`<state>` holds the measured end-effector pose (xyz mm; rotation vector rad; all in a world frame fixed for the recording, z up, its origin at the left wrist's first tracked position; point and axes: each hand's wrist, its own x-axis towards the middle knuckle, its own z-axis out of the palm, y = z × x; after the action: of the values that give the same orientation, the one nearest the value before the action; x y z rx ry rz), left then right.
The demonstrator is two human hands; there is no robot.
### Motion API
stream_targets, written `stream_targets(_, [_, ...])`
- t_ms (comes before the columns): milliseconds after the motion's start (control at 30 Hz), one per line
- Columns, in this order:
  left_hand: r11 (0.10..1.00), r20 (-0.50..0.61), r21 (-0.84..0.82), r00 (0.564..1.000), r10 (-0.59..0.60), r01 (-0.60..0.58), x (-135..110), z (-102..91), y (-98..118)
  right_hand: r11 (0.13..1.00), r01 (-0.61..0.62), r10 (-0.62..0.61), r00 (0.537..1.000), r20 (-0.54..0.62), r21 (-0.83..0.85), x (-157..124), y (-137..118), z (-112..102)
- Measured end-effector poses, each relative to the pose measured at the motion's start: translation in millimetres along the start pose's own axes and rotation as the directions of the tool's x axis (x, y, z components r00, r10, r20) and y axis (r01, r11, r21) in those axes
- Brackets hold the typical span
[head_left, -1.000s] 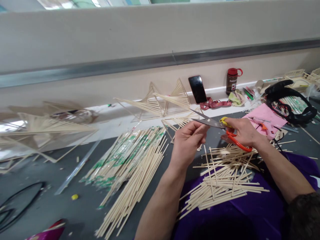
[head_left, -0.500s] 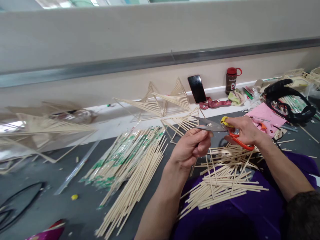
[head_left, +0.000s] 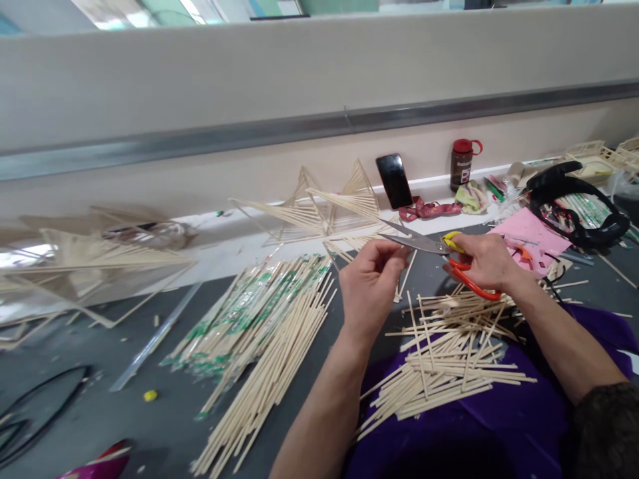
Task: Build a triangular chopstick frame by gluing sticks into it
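Observation:
My right hand (head_left: 484, 261) is closed around the scissors (head_left: 419, 243), whose handles are one yellow and one orange. The two blades are slightly apart and point left, over the fingertips of my left hand (head_left: 372, 279). Thumb and index finger of that hand are pinched together just under the blades; what lies between them is too small and hidden to make out. Below the hands, a loose pile of short wooden sticks (head_left: 444, 359) lies on purple cloth (head_left: 499, 426). A few single sticks lie just under the scissors.
Left are longer bare sticks (head_left: 272, 379) and plastic-wrapped sticks (head_left: 249, 306). Stick frameworks (head_left: 299, 213) stand by the wall, near a phone (head_left: 394, 181) and a red-lidded bottle (head_left: 462, 165). Pink paper (head_left: 532, 233) and a black headset-like band (head_left: 579, 206) lie right.
My left hand has shifted slightly left and turned, its fingers now below the blades. The scissors have moved a little left and up. The blades are apart in both frames.

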<state>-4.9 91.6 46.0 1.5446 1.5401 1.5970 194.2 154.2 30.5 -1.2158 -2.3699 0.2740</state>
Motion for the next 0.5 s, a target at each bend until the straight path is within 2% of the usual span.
stream_targets(100, [0.942,-0.081,0.257,0.966,0.245,-0.217,-5,1.0,0,1.0,-0.026,0.026,0.995,0.094,0.008,0,-6,-4])
stream_targets(200, [0.857,-0.051,0.375,0.915,0.4,-0.353,-8,3.5,-2,0.999,-0.003,-0.001,0.992,0.123,0.033,0,-10,-7])
stream_targets(367, [0.813,-0.001,0.418,0.895,0.446,-0.405,-8,7.9,-10,0.997,0.021,-0.028,0.995,0.098,0.075,0,-9,-5])
stream_targets(500, [0.86,-0.006,0.366,0.923,0.384,-0.355,-7,6.6,-9,0.995,0.03,-0.037,0.996,0.08,0.09,0,-5,-1])
